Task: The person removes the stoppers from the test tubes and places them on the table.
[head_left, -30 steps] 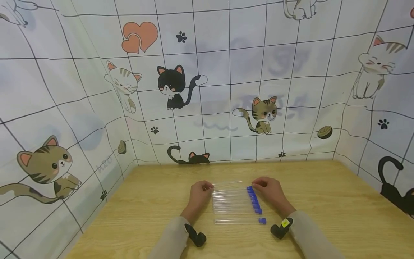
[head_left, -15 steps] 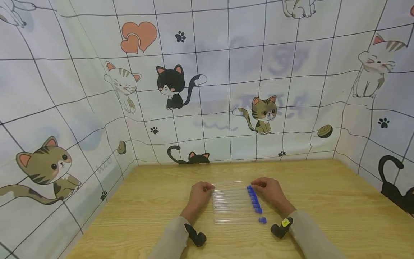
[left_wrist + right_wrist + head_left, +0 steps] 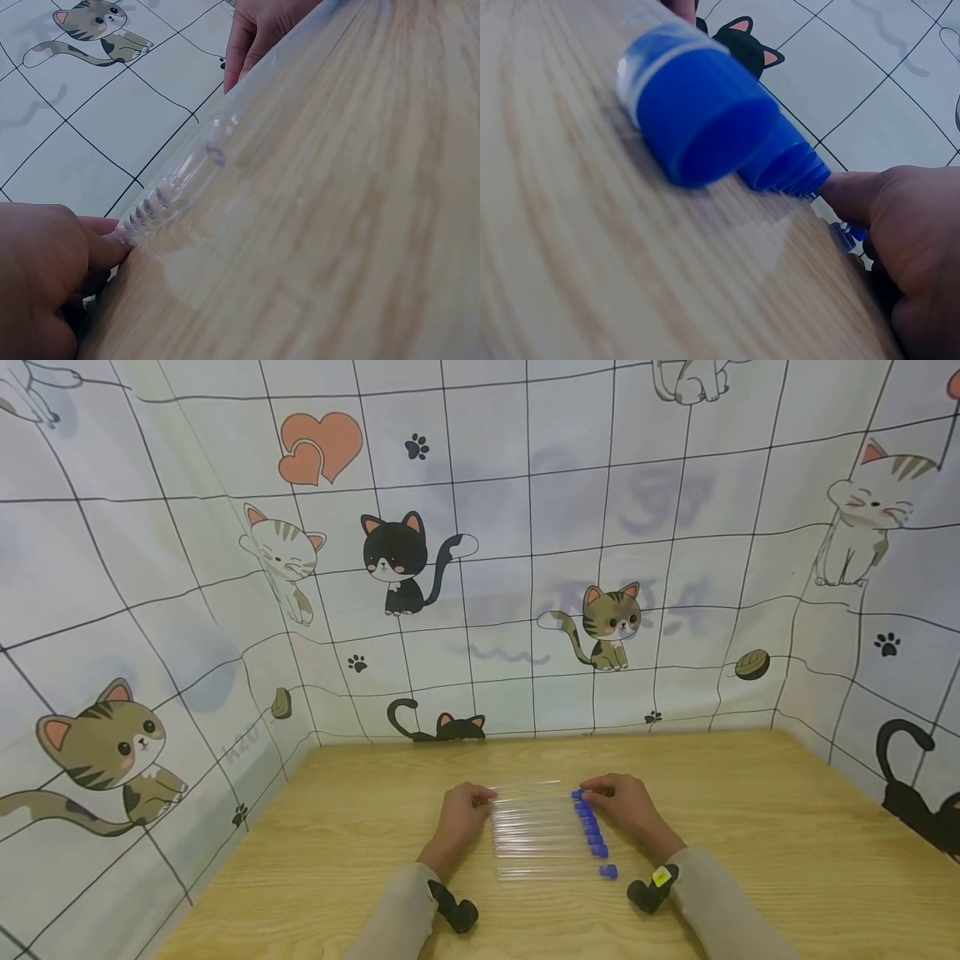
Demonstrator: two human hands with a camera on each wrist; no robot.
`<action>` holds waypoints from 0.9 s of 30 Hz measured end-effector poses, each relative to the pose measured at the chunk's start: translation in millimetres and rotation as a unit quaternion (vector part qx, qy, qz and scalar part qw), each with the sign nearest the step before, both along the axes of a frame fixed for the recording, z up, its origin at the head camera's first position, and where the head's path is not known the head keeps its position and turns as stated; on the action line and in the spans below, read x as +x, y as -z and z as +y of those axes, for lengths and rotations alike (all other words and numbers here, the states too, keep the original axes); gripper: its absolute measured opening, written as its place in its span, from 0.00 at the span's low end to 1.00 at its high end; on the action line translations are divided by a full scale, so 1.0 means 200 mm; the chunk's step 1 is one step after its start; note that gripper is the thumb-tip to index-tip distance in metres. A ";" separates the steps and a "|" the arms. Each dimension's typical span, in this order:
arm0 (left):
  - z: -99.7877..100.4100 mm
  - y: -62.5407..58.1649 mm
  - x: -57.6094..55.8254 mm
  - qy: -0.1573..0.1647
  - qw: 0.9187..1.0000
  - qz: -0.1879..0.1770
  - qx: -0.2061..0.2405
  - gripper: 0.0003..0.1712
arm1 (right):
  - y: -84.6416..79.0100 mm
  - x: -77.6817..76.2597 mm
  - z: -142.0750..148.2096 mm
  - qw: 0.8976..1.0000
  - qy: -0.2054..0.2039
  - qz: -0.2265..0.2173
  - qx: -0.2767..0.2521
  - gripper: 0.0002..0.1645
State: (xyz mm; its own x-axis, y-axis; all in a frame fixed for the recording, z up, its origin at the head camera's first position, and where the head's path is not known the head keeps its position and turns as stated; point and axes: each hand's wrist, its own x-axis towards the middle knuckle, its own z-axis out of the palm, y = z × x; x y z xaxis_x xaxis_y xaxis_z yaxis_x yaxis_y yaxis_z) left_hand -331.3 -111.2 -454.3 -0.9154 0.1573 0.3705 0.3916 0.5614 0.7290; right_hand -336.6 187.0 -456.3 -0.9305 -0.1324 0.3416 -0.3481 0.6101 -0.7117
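Note:
Several clear test tubes (image 3: 534,835) with blue caps (image 3: 588,822) lie side by side in a row on the wooden table. In the head view, one capped test tube (image 3: 547,872) lies apart, nearer the person. My left hand (image 3: 463,814) pinches at the left, uncapped end of the row's far side, thumb and fingertips together. At the capped end my right hand (image 3: 628,806) has thumb and fingers bent around the far blue cap. The right wrist view shows a large blue cap (image 3: 705,112) up close, with the right thumb (image 3: 855,191) at the farther caps; the other fingers are partly hidden.
The wooden table (image 3: 360,835) reaches back to a white sheet (image 3: 495,552) with a grid and cat prints, which also rises at both sides. Black camera mounts (image 3: 453,906) are worn on both wrists, over light sleeves.
Both hands stay at the far ends of the row with almost no movement; the right fingertips have shifted very slightly left. The tubes lie as before.

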 end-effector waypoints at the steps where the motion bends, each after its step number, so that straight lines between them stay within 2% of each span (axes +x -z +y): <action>1: 0.00 0.00 0.00 0.001 1.000 0.002 0.000 0.06 | 0.00 0.00 0.00 1.000 -0.003 0.001 0.001 0.11; 11: 0.00 0.00 0.00 -0.001 1.000 0.007 -0.001 0.06 | 0.00 0.01 0.00 1.000 -0.014 -0.001 0.006 0.10; 14: 0.00 0.00 0.01 -0.006 1.000 0.002 0.011 0.06 | 0.00 0.01 0.00 1.000 -0.015 -0.006 -0.010 0.10; 19: 0.01 0.00 0.00 -0.012 0.998 0.006 0.053 0.07 | 0.01 0.00 0.00 0.999 -0.014 0.029 -0.022 0.11; 22: 0.01 0.00 0.00 -0.013 0.997 0.023 0.066 0.08 | 0.01 0.00 0.00 0.998 -0.012 0.056 -0.016 0.12; 27: 0.01 0.00 0.00 -0.017 0.997 0.028 0.075 0.09 | 0.01 0.00 0.01 0.998 -0.015 0.065 -0.019 0.14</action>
State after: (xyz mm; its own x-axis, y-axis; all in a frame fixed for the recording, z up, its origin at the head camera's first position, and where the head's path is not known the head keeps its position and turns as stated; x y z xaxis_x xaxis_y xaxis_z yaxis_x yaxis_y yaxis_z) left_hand -331.6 -108.8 -454.6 -0.8964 0.0660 0.4383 0.4171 0.4603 0.7837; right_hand -337.4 188.5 -459.3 -0.8734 -0.1443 0.4652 -0.4572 0.5721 -0.6809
